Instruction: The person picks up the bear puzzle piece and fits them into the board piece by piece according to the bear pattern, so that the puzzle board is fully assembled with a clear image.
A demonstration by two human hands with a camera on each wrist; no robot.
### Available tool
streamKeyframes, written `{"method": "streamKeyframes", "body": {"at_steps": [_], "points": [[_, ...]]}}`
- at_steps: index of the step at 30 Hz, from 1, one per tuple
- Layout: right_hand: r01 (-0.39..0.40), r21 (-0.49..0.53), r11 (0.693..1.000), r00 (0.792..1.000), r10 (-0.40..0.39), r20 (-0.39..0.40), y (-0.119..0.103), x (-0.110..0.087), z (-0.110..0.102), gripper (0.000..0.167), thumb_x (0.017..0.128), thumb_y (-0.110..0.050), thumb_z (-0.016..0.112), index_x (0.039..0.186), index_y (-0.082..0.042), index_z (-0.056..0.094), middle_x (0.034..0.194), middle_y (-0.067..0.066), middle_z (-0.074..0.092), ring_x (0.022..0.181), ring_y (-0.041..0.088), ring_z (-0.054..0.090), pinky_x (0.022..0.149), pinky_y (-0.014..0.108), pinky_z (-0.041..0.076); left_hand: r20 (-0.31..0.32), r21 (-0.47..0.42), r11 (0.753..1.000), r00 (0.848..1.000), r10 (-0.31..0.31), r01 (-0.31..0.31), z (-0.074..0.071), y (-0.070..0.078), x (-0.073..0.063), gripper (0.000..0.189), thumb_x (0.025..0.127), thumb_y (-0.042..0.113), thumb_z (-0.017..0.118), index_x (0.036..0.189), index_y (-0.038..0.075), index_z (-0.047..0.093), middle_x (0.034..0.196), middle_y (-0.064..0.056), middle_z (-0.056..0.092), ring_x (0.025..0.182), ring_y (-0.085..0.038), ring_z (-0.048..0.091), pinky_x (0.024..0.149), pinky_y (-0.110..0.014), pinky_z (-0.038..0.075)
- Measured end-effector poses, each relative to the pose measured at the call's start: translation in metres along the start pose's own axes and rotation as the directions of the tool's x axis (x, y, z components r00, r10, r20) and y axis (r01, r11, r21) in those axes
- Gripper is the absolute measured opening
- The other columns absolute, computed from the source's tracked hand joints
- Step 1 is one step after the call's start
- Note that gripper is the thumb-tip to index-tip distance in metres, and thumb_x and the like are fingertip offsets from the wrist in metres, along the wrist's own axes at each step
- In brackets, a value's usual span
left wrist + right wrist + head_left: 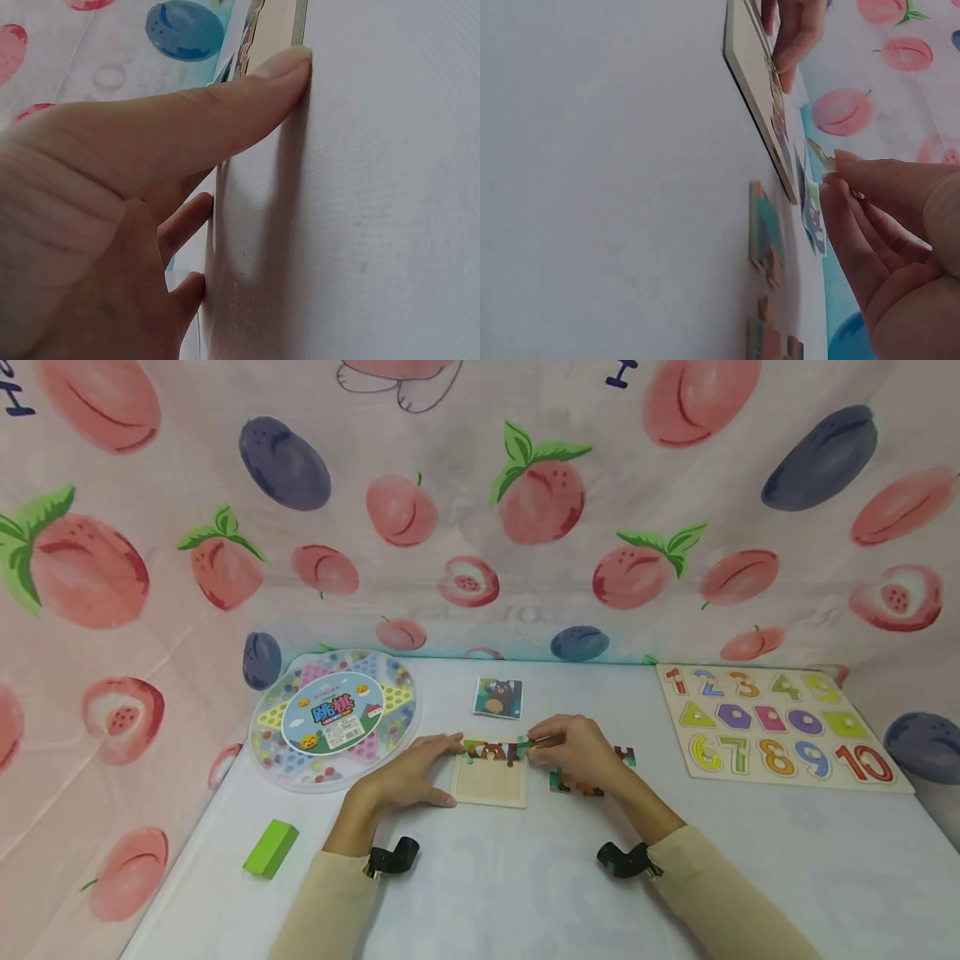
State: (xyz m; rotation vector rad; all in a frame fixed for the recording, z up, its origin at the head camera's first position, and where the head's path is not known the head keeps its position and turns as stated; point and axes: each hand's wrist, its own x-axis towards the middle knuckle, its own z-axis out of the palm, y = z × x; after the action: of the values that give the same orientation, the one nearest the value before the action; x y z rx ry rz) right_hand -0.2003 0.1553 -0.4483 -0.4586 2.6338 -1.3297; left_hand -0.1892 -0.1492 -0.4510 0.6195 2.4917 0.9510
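Observation:
A wooden puzzle tray (489,787) lies on the table, with bear-pattern pieces (491,752) along its far side and bare wood nearer me. My left hand (408,772) rests at its left side, thumb extended against the edge in the left wrist view (210,112). Between right thumb and fingers, my right hand (581,747) pinches a small puzzle piece (821,155), held above the table by the tray's far right corner. Several loose pieces (558,781) lie under and beside the right hand, partly hidden by it.
Beyond the tray lies a bear picture card (498,697). A round Chinese checkers set (333,714) is at left, with a green block (271,849) nearer me. At right lies a number-and-shape board (783,727). Fruit-print cloth (465,527) hangs behind the table.

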Motion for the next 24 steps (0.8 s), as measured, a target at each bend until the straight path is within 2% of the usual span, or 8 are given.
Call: {"method": "streamKeyframes", "body": {"at_steps": [6, 13, 17, 24], "points": [[-0.002, 0.032, 0.999, 0.999, 0.001, 0.045, -0.006, 0.0, 0.014, 0.027, 0.089, -0.013, 0.078, 0.114, -0.007, 0.076, 0.12, 0.011, 0.073, 0.105, 0.025, 0.073, 0.081, 0.028, 0.062, -0.005, 0.001, 1.0, 1.0, -0.002, 0.002, 0.0, 0.001, 0.001, 0.073, 0.078, 0.018, 0.088, 0.142, 0.013, 0.053, 0.169, -0.002, 0.034, 0.157, -0.034, 0.025, 0.13, -0.056, 0.019], [-0.016, 0.034, 0.999, 0.999, 0.014, 0.046, -0.015, 0.005, 0.028, 0.026, 0.085, -0.012, 0.082, 0.11, -0.007, 0.079, 0.116, 0.009, 0.075, 0.097, 0.017, 0.073, 0.076, 0.023, 0.06, -0.004, 0.0, 1.0, 1.0, 0.001, -0.001, 0.0, -0.001, 0.001, 0.073, 0.077, 0.018, 0.088, 0.141, 0.013, 0.054, 0.168, -0.002, 0.035, 0.156, -0.033, 0.027, 0.13, -0.054, 0.021], [0.012, 0.026, 1.0, 0.999, -0.013, 0.052, -0.02, 0.009, 0.033, 0.024, 0.084, -0.012, 0.082, 0.108, -0.006, 0.079, 0.111, 0.01, 0.077, 0.091, 0.014, 0.072, 0.076, 0.023, 0.059, -0.014, 0.006, 1.0, 1.0, 0.0, 0.0, -0.001, -0.001, 0.001, 0.073, 0.077, 0.019, 0.089, 0.141, 0.014, 0.054, 0.167, -0.002, 0.036, 0.155, -0.032, 0.028, 0.129, -0.054, 0.022], [0.005, 0.035, 0.999, 0.996, -0.008, 0.086, -0.025, 0.012, 0.044, 0.025, 0.084, -0.015, 0.083, 0.108, -0.009, 0.08, 0.109, 0.009, 0.079, 0.095, 0.015, 0.073, 0.079, 0.023, 0.059, -0.021, 0.007, 1.0, 1.0, -0.006, 0.006, -0.002, -0.002, 0.003, 0.075, 0.076, 0.019, 0.089, 0.142, 0.014, 0.054, 0.167, -0.001, 0.036, 0.155, -0.031, 0.029, 0.129, -0.055, 0.023]]}}
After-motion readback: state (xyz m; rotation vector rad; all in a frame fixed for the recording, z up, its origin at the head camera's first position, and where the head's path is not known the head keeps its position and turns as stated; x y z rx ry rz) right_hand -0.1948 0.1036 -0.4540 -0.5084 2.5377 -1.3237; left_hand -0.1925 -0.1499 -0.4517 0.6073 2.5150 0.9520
